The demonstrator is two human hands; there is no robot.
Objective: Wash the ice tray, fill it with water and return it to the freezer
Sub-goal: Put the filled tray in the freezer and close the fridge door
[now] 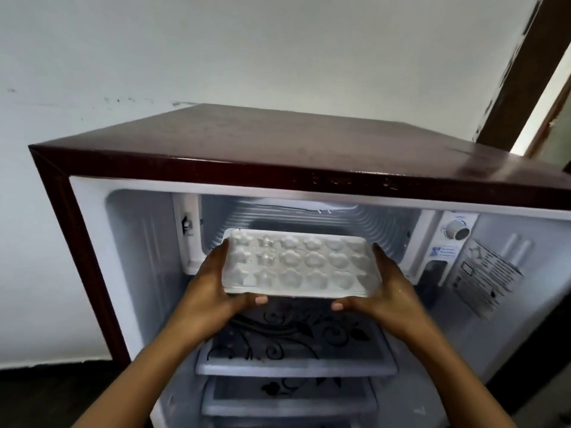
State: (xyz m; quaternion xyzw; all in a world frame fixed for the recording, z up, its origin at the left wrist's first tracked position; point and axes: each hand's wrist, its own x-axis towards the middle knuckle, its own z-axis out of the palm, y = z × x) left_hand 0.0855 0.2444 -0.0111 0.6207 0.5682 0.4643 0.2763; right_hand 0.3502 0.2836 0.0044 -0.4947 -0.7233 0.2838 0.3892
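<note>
A white ice tray (296, 262) with several star, flower and heart shaped cells is held level in front of the open freezer compartment (309, 213), its far edge at the compartment's mouth. My left hand (210, 285) grips the tray's left end, thumb under the near edge. My right hand (386, 288) grips the right end the same way. Whether the cells hold water is hard to tell.
The small dark red fridge (247, 143) stands open against a white wall. Below the tray are glass shelves with a black floral print (296, 338). A thermostat dial (457, 230) and a label (482, 273) sit on the right inner side. A brown door frame (522, 63) rises at the right.
</note>
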